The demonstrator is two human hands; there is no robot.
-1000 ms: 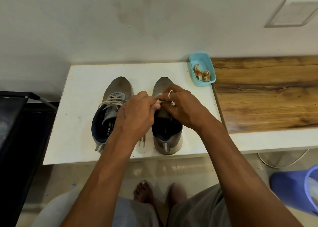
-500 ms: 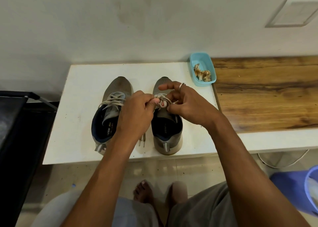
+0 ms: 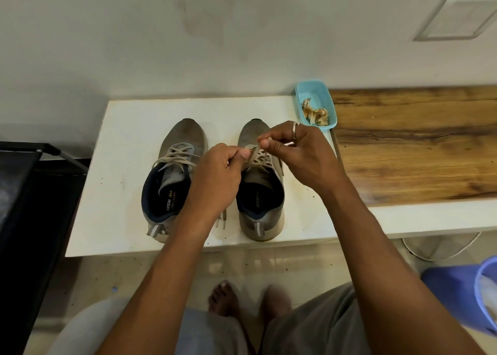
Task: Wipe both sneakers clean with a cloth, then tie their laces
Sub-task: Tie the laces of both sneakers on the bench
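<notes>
Spread wider than half a second ago, left hand [image 3: 215, 178] and right hand [image 3: 302, 154] each pinching lace [image 3: 255, 148] above right sneaker [image 3: 262, 221] on table [image 3: 126, 144]. Draw both ends outward evenly, snugging knot down flat. Left sneaker [image 3: 185, 136] beside, untied.

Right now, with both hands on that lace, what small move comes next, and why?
Probably draw the hands apart to snug the lace: left hand and right hand each pinch the lace above the right-side sneaker, and no finished bow shows.
</notes>
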